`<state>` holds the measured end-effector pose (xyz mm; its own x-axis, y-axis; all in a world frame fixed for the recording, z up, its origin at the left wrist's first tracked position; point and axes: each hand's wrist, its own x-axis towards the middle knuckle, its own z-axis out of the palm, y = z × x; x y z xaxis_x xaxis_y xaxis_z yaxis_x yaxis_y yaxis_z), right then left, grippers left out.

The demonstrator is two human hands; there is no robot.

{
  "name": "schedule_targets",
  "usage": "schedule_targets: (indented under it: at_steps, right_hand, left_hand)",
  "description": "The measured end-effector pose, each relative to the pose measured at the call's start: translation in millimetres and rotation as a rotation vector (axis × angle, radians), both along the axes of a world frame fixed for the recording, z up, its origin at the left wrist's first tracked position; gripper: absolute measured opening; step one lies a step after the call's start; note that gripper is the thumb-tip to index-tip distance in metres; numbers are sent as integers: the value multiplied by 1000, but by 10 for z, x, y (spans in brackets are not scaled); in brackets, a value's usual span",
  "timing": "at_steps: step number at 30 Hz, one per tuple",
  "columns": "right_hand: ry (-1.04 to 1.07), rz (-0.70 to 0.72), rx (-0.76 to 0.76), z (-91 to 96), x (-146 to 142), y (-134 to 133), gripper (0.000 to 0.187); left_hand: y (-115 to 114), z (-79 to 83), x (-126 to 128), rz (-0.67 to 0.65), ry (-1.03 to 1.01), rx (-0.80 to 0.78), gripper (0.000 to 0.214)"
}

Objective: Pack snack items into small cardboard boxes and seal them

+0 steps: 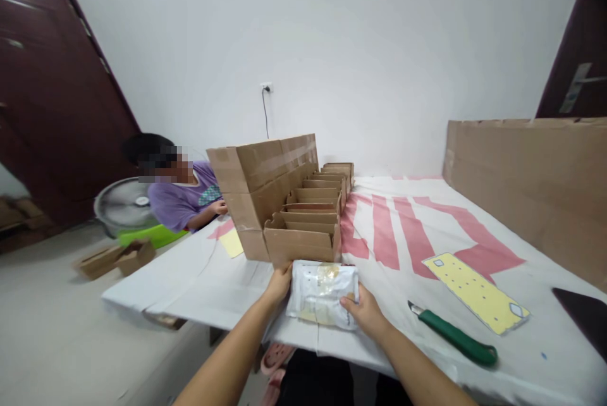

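A white plastic packet point(320, 295), shiny and with a yellowish patch, is held between my two hands just above the near table edge. My right hand point(366, 311) grips its right side, the thumb lying across the front. At the packet's upper left edge my left hand point(281, 284) is closed, its fingertips partly hidden behind it. Right behind the packet stands an open cardboard box point(298, 243), the nearest of a row of open boxes with upright dividers or flaps.
Stacked closed cartons point(265, 172) form a wall left of the row. A green utility knife point(458, 336), blade showing, and a yellow card point(477, 292) lie at right, near a dark flat object point(583, 320). A person in a purple shirt point(177, 203) sits at left. A cardboard panel point(526, 184) borders the right.
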<state>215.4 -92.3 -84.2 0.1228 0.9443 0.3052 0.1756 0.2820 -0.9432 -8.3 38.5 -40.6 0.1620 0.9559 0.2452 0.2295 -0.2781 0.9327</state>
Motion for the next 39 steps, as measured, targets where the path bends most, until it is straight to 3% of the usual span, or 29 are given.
schedule_targets:
  at_steps: [11,19,24,29,39]
  right_hand:
    - [-32,-25,-7,-4,-13,-7,47]
    - [-55,-20,-34,14,0,-46,46]
    - [-52,-127,-41,33,25,-60,50]
    - [-77,-210,-18,86,21,-68,48]
    - [-104,-223,-18,54,18,-14,45]
  left_hand:
    - [163,-16,121,65,82,33,30]
    - [28,-222,196,267,200,98,26]
    - [0,-292,178,404,251,191,23]
    - [95,-284,226,410,316,201,25]
    - [357,-194,313,368,403,177,22]
